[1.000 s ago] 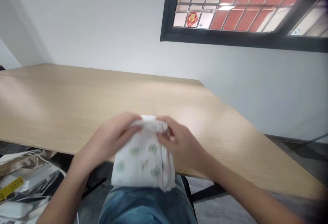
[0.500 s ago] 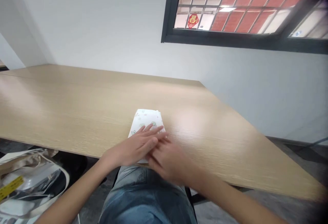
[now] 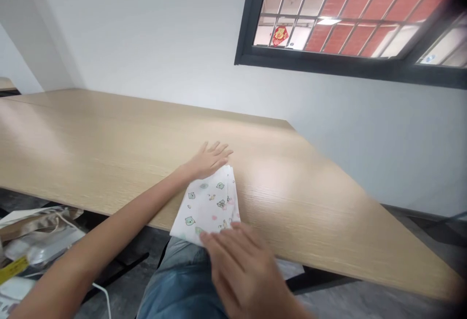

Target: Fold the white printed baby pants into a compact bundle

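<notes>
A folded white cloth [image 3: 207, 205] with small green and grey cartoon animal prints lies flat on the wooden table, its near corner over the table's front edge. My left hand [image 3: 209, 160] rests open on the tabletop, fingers spread, its heel touching the cloth's far edge. My right hand [image 3: 237, 270] is open and holds nothing, with its fingertips on the cloth's near edge. Any layers inside the cloth are hidden.
The light wood table [image 3: 102, 134] runs to a white wall. My denim-covered leg [image 3: 175, 280] lies below its front edge. A shiny bag with a yellow label [image 3: 36, 234] and a white cable [image 3: 104, 299] are low at left. A barred window [image 3: 346, 22] is above.
The cloth has gone from a small packet under both hands to a larger flat shape. My left hand has moved to its far edge, and my right hand has drawn back toward me.
</notes>
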The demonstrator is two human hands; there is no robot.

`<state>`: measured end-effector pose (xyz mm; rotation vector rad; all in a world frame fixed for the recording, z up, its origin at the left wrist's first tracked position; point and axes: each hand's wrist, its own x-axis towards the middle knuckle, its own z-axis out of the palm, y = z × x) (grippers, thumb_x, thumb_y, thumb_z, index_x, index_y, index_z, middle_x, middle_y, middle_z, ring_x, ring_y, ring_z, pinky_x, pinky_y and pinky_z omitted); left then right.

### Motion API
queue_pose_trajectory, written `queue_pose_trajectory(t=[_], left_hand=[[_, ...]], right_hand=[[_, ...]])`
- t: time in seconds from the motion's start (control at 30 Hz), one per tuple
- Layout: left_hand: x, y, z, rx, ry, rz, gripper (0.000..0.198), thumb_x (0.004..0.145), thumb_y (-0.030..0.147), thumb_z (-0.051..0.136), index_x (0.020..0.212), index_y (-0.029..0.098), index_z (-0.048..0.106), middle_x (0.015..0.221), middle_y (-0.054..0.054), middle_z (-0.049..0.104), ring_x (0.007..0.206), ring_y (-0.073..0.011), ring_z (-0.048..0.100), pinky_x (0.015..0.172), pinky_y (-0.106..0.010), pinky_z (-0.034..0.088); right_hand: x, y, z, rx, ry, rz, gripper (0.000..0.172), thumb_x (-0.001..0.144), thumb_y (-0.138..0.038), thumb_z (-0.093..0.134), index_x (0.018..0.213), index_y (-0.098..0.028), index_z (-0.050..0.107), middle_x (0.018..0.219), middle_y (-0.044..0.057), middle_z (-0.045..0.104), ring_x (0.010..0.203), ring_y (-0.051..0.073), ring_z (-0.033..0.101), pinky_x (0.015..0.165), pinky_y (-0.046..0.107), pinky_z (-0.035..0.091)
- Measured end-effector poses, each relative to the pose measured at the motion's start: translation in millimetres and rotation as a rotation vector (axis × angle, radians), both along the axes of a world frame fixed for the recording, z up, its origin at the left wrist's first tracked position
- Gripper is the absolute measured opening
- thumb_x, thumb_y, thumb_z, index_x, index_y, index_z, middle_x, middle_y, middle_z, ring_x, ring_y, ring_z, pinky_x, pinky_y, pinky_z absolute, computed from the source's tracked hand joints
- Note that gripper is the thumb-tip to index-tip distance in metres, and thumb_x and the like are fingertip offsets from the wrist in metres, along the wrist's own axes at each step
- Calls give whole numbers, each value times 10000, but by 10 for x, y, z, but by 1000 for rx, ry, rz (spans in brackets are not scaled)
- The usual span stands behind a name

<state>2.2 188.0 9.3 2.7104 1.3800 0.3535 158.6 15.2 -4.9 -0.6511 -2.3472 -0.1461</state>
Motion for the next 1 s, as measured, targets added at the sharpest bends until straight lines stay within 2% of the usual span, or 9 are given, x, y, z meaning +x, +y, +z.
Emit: queue_pose_trajectory(t=[0.13, 0.27, 0.33, 0.43, 0.57, 0.7, 0.8, 0.9, 1.0], left_hand=[[-397, -561, 13, -21, -46, -101, 469, 968, 403, 130, 1359, 275, 355, 1480, -1, 195, 1360, -184, 159, 1104, -427, 112], [-786, -1090, -157, -150, -83, -233, 648, 804, 598, 486, 1361, 295, 353, 1466, -37, 235, 1327, -258, 258, 1083, -439, 211], [-864, -1293, -255, -142, -91, -240, 840, 683, 587, 641, 1388, 289, 296, 1454, -58, 266, 1318, -291, 267, 1089, -481, 176], [-830, -1505, -332, -90, -156, -218, 591, 789, 379, 605, 1336, 322, 389, 1408, -23, 369, 1287, -245, 336, 1078, -433, 239], [-638, -1556, -312, -144, -431, -180, 283, 893, 277, 429, 1126, 279, 589, 1142, -17, 615, 1074, -196, 533, 931, -333, 404], [-403, -1381, -301, -259, -679, 220, 396, 903, 436, 354, 749, 169, 603, 671, -23, 614, 612, -163, 559, 543, -253, 420], [-272, -1255, -337, -283, -722, 484, 355, 872, 463, 392, 936, 150, 547, 547, 20, 532, 509, -161, 511, 464, -242, 356], [-171, -1218, -359, -198, -671, 605, 500, 869, 405, 421, 1272, 119, 344, 646, 3, 572, 543, -179, 547, 496, -270, 402], [-24, -1211, -346, 69, -557, 556, 498, 907, 331, 367, 1367, 169, 265, 1176, -150, 513, 904, -228, 591, 724, -359, 477]], right_hand=[[205, 435, 225, -201, -189, 20, 266, 888, -289, 474, 1079, -163, 609, 1080, 99, 610, 1072, 245, 508, 971, 442, 358], [357, 607, 76, -366, -397, 69, 751, 675, -552, 690, 1275, -147, 487, 1362, 146, 390, 1286, 325, 269, 1026, 477, 299], [410, 527, -34, -356, -407, 86, 829, 634, -454, 739, 1318, -102, 427, 1392, 171, 334, 1309, 321, 220, 1043, 465, 283], [471, 325, -152, -291, -320, 88, 626, 676, -143, 596, 1284, -92, 452, 1339, 154, 421, 1299, 275, 268, 1044, 432, 300], [489, 175, -169, -412, -30, 31, 442, 733, -155, 492, 1174, -146, 520, 1111, 106, 613, 1064, 235, 550, 889, 355, 466], [364, 330, -76, -645, 309, -263, 323, 847, -346, 483, 1114, -169, 526, 937, 67, 656, 785, 200, 634, 635, 278, 523], [225, 558, -14, -698, 363, -470, 334, 851, -344, 480, 1123, -152, 514, 986, 89, 633, 855, 228, 617, 713, 326, 512], [90, 692, 7, -633, 235, -616, 336, 856, -291, 471, 1142, -120, 515, 1025, 147, 594, 907, 273, 595, 768, 409, 491], [-68, 673, -28, -315, 150, -682, 328, 880, -241, 420, 1159, -108, 530, 1176, 205, 495, 1057, 328, 508, 854, 495, 429]])
